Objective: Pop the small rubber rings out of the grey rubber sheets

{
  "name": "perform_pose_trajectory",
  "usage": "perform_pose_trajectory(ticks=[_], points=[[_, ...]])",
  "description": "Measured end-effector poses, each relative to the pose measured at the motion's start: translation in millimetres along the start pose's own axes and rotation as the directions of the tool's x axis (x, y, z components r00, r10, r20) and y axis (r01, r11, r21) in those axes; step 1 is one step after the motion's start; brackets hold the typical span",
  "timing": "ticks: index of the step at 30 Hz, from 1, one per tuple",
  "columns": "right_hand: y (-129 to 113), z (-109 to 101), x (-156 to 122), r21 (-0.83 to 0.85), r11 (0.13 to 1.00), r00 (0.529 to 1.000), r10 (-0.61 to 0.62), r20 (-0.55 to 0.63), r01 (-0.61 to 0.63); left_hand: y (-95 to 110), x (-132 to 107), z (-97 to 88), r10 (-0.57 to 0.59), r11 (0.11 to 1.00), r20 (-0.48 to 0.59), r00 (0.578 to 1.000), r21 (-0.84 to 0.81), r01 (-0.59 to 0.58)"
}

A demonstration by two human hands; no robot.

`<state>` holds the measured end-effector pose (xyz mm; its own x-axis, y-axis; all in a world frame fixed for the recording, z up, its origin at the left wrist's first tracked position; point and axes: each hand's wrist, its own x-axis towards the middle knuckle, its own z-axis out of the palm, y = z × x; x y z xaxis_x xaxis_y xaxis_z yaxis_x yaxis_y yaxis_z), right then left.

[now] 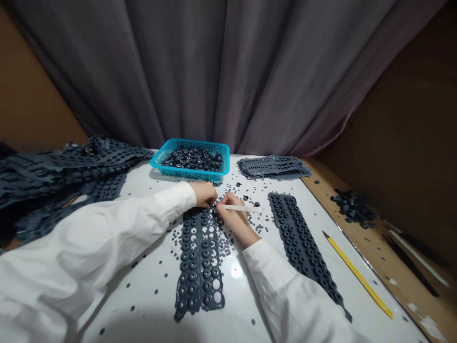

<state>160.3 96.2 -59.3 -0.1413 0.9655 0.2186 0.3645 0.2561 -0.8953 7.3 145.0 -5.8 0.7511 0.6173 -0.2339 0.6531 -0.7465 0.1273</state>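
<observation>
My left hand (205,193) is closed at the far end of a dark rubber sheet (200,267) moulded with rows of ring-shaped grommets. What its fingertips pinch is hidden. Between the fingers of my right hand (233,219) is a slim white pen-like stick (243,208), its tip close to my left fingertips. Several holes in the sheet are vacant, mostly along its right side and upper part. Small dark discs (224,247) lie scattered around it.
Behind my hands stands a blue basket (154,164) filled with small black rubber parts. Another grommet sheet (303,247) and a yellow pencil (357,274) lie right. Stacked strips (273,166) sit at the back, a heap of perforated sheets (71,171) left, loose black pieces (352,207) far right.
</observation>
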Motion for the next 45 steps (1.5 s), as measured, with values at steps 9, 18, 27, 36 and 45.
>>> perform_pose_trajectory(ticks=[9,18,27,36,45], points=[[0,0,-1,0.055,0.997,0.999,0.050,0.016,-0.050,-11,-4,-0.5,0.022,0.983,-0.018,1.000,-0.182,-0.025],[1,0,0,0.074,0.996,0.999,0.050,0.013,-0.051,-11,-3,2.0,-0.014,0.973,-0.045,0.999,-0.229,0.003],[3,0,-1,0.058,0.997,0.999,0.045,0.010,-0.045,-10,-4,7.7,-0.110,0.950,-0.079,0.991,-0.300,0.082],[1,-1,-1,0.043,0.998,0.999,0.038,0.004,-0.039,-5,-1,2.5,0.061,0.994,-0.059,0.996,-0.089,-0.066],[-1,0,-1,0.022,1.000,1.000,0.006,-0.017,-0.006,15,-5,0.7,0.080,0.989,-0.036,0.996,0.125,-0.074]])
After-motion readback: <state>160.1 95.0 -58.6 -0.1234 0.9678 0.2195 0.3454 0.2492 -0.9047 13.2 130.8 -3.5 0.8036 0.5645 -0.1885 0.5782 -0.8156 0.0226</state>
